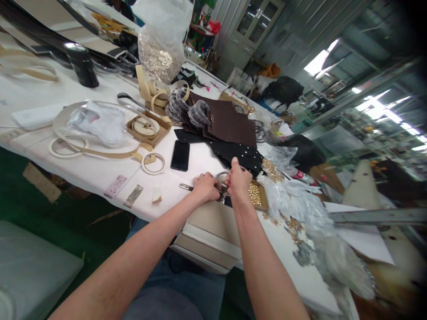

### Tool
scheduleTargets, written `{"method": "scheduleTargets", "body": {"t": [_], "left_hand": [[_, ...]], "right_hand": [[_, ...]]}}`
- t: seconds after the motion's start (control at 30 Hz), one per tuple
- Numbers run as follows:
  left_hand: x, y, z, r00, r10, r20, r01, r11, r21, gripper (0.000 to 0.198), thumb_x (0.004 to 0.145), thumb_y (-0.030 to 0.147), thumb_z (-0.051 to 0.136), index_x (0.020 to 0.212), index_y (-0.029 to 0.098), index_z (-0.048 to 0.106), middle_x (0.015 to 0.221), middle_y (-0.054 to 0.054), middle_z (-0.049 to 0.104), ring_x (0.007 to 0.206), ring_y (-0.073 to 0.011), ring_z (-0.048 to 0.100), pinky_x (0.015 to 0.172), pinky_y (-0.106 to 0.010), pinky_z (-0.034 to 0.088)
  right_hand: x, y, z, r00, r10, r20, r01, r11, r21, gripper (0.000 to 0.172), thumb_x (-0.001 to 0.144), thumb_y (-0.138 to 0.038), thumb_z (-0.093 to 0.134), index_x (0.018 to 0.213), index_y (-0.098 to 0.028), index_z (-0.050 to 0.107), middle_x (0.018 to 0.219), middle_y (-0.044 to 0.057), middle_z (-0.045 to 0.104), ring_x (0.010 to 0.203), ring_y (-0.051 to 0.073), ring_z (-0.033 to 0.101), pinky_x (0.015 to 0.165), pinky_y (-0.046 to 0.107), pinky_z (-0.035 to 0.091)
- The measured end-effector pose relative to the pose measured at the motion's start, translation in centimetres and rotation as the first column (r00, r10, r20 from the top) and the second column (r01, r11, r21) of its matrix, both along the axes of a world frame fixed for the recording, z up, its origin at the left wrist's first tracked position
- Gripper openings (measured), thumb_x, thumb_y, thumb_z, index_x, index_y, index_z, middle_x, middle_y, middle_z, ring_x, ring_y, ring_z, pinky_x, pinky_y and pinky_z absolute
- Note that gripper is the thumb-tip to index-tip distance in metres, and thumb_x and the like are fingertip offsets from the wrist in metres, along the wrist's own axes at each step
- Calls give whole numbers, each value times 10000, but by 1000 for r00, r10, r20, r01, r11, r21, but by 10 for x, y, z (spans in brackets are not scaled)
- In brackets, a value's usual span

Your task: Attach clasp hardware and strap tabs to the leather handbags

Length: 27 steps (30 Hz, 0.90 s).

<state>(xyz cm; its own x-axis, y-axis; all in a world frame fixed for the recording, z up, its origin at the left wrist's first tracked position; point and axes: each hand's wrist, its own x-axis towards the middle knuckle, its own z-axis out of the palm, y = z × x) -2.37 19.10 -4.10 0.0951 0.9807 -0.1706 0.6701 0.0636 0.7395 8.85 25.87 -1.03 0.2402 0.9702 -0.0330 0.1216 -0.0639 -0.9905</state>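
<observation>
Showing as a tight fist with the thumb uppermost, the right hand (239,178) has a small dark piece beside its thumb; what the fingers enclose cannot be made out. Just beside it, the left hand (207,186) bends over with fingers curled down; whether it pinches anything cannot be told. Between the two hands, a greyish loop (223,178) is blurred and partly covered.

On the wearer's side of both hands sits a beige bag (208,229), box-shaped and smooth-faced with straight folded edges. Its far edge lies at the hands; the right forearm hides part of its right side. A flat metal strip (186,187) with a slotted end protrudes left of the left hand, which conceals the remainder.

Just right of the right hand, a cardboard tray (263,188) contains rounded, glossy gold pieces (255,195), partly covered by the wrist. Beyond that hand lies black material (230,153) dotted with pale round studs, then flat dark brown sheets (230,122), leather-like in finish. Beyond and left of the left hand, a rectangular black phone (180,155) rests on the white surface (170,186); farther left is a ring-shaped tape roll (162,163).
</observation>
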Motion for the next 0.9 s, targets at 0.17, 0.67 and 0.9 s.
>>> {"method": "scheduleTargets", "body": {"t": [0.17, 0.67, 0.9], "left_hand": [[-1, -2, 1, 1000, 0, -5, 0, 1000, -3, 283, 796, 311, 788, 1064, 370, 858, 1384, -50, 662, 1300, -336, 587, 1135, -515, 481], [3, -3, 6, 999, 21, -50, -21, 1000, -3, 264, 785, 301, 793, 1030, 381, 850, 1374, -49, 688, 1280, -327, 604, 1110, -524, 470], [-1, -5, 10, 999, 14, -44, -15, 999, -32, 225, 848, 372, 792, 1067, 381, 842, 1383, -45, 677, 1302, -322, 589, 1129, -510, 455]], "right_hand": [[-6, -36, 10, 990, -50, 133, 20, 976, 215, 668, 1033, -716, 672, 599, -267, 433, 458, -54, 428, 379, 105, 385, 348, 255, 284], [12, -78, 29, 993, -26, -116, 77, 884, 461, 695, 1050, -701, 692, 609, -259, 386, 522, -88, 322, 409, 89, 325, 385, 248, 273], [0, -80, 14, 998, 6, 65, -31, 918, 395, 693, 1052, -721, 671, 596, -247, 452, 500, -59, 413, 420, 97, 388, 414, 255, 327]]}}
